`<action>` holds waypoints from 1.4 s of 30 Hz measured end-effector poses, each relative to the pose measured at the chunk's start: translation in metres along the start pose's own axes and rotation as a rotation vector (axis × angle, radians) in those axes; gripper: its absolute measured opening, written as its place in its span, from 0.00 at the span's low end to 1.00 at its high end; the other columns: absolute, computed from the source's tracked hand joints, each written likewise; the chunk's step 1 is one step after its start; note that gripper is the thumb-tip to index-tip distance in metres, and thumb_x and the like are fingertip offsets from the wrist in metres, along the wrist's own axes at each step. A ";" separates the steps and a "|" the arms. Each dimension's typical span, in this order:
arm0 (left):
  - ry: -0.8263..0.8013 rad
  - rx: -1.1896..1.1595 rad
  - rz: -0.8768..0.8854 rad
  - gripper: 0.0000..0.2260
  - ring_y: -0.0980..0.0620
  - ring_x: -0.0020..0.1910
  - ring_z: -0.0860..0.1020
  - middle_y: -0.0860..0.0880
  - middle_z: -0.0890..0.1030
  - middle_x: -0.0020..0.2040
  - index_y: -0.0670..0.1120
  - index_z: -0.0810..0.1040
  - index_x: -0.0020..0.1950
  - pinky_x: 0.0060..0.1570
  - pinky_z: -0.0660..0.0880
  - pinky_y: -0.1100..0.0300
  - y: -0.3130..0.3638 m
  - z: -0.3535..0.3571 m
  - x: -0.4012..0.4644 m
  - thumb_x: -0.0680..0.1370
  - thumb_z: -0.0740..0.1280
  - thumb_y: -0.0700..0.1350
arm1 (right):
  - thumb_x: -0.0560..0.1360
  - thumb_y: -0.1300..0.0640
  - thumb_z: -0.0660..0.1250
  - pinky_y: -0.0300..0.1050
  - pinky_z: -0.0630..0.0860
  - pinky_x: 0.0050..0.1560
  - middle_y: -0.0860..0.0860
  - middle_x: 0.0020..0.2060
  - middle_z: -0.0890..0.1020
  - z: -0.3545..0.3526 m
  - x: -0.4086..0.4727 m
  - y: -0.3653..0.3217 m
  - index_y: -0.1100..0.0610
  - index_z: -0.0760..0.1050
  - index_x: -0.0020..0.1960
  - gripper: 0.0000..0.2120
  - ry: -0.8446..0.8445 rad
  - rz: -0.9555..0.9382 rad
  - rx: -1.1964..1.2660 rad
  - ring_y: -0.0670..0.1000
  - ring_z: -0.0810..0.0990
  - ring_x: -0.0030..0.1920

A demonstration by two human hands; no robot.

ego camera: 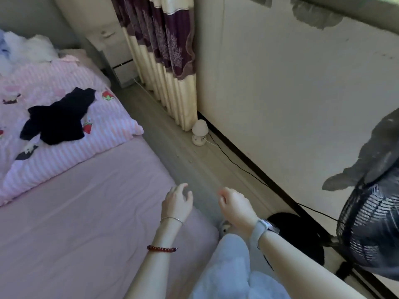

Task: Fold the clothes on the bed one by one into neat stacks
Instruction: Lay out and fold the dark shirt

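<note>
My left hand (178,200) and right hand (234,205) are hovering with fingers loosely released, grasping nothing; I am likely reaching next for the black garment (58,117) on the bed (86,212).

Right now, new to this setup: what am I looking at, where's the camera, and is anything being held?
There is no robot here. It is one wide-angle picture from a camera worn on a person's head, looking forward and down. The two bare arms reaching in from the bottom belong to the wearer. The left hand wears bracelets at the wrist; the right hand wears a watch. Both hang over the near corner of the bed with loosely curled fingers and hold nothing. On the striped pink quilt lies an unfolded dark garment. Pale clothes are piled at the far end. A fan stands at right.
</note>
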State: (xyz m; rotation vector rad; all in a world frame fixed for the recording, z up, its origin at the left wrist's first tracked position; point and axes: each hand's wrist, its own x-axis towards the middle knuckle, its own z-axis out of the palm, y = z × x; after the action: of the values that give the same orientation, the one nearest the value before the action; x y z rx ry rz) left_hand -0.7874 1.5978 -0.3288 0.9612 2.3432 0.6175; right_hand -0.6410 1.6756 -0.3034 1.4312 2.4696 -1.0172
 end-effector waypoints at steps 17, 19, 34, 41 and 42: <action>0.185 -0.014 -0.260 0.14 0.45 0.62 0.72 0.45 0.74 0.63 0.45 0.73 0.64 0.59 0.69 0.54 -0.053 -0.152 0.289 0.79 0.58 0.45 | 0.78 0.61 0.52 0.45 0.65 0.39 0.54 0.37 0.71 -0.054 0.336 -0.168 0.53 0.58 0.32 0.16 -0.260 -0.171 -0.244 0.54 0.69 0.38; 0.221 -0.022 -0.322 0.15 0.45 0.62 0.72 0.45 0.75 0.62 0.46 0.73 0.65 0.59 0.68 0.54 -0.070 -0.181 0.307 0.79 0.58 0.45 | 0.78 0.61 0.53 0.47 0.69 0.42 0.56 0.38 0.73 -0.048 0.369 -0.203 0.53 0.62 0.34 0.14 -0.304 -0.229 -0.267 0.56 0.72 0.41; 0.451 -0.333 -0.909 0.17 0.45 0.64 0.70 0.45 0.71 0.66 0.45 0.68 0.69 0.62 0.68 0.52 -0.230 -0.281 0.409 0.80 0.58 0.46 | 0.80 0.59 0.55 0.48 0.69 0.61 0.55 0.63 0.74 0.092 0.592 -0.471 0.57 0.69 0.67 0.17 -0.692 -0.797 -0.447 0.55 0.73 0.62; 0.416 -0.180 -1.079 0.24 0.45 0.73 0.57 0.48 0.59 0.74 0.50 0.59 0.74 0.67 0.62 0.49 -0.299 -0.313 0.485 0.79 0.60 0.50 | 0.78 0.62 0.57 0.52 0.67 0.64 0.55 0.70 0.65 0.168 0.683 -0.595 0.60 0.66 0.69 0.19 -0.606 -1.013 -0.430 0.56 0.63 0.70; 0.380 -0.184 -1.122 0.26 0.45 0.73 0.55 0.47 0.56 0.75 0.51 0.56 0.75 0.68 0.61 0.48 -0.307 -0.312 0.490 0.79 0.60 0.51 | 0.78 0.61 0.57 0.53 0.66 0.65 0.54 0.73 0.62 0.178 0.693 -0.609 0.58 0.64 0.71 0.21 -0.579 -1.035 -0.475 0.55 0.60 0.72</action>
State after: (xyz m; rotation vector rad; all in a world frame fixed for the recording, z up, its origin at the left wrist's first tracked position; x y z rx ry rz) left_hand -1.4304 1.6966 -0.4171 -0.6317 2.5825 0.5212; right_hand -1.5517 1.8735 -0.4222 -0.3269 2.6185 -0.6765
